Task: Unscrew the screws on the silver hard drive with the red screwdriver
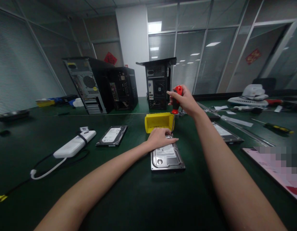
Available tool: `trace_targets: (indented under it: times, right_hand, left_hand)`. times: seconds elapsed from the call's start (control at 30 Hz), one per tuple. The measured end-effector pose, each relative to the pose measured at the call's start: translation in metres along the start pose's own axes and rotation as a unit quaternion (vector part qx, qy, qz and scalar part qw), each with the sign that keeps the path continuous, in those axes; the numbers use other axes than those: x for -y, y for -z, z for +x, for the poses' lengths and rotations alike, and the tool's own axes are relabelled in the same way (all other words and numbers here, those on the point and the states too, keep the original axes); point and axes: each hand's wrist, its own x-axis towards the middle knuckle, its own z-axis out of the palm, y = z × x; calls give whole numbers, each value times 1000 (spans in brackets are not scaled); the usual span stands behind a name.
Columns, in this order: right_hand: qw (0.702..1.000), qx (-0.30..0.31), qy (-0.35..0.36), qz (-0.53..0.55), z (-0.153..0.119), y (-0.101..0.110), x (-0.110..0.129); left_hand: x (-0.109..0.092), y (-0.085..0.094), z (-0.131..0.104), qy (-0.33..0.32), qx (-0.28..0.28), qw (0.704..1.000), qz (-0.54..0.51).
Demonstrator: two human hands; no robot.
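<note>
Nearest the camera, stretching in from the near edge above a dark green table [129,205], left forearm [114,168] and right forearm [218,150], both bare. Between them, near the middle of the table, lying label up, a silver hard drive [165,157]. Across its far half, palm down, left hand [158,138], with thumb and forefinger parted and pointing right; other fingers mostly hidden, so cannot tell how far bent or how firmly gripping. Just above and beyond, right hand [184,101], fingers curled snugly around the handle of a red-and-black screwdriver [178,92], held nearly upright, shaft reaching down to the drive's far right corner; exact contact at the tip too small to tell. Just beyond the drive, a yellow bin [160,120], hollow side toward the camera. To the left, well apart, a second hard drive [111,135], and farther left, a white power strip [75,144] with a dark strap around it. On the right, partly hidden behind the right forearm, a third hard drive [226,133]; beyond that, a yellow-and-black screwdriver [279,128]. Along the far side, three dark computer towers [125,88].
</note>
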Motion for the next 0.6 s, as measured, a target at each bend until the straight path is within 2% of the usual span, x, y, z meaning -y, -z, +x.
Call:
trace_targets:
  times: [0.6]
  right_hand:
    - [998,32,37,-39,-1,-6,2]
  left_hand:
    - [-1,0,1,-6,5,1000,-5]
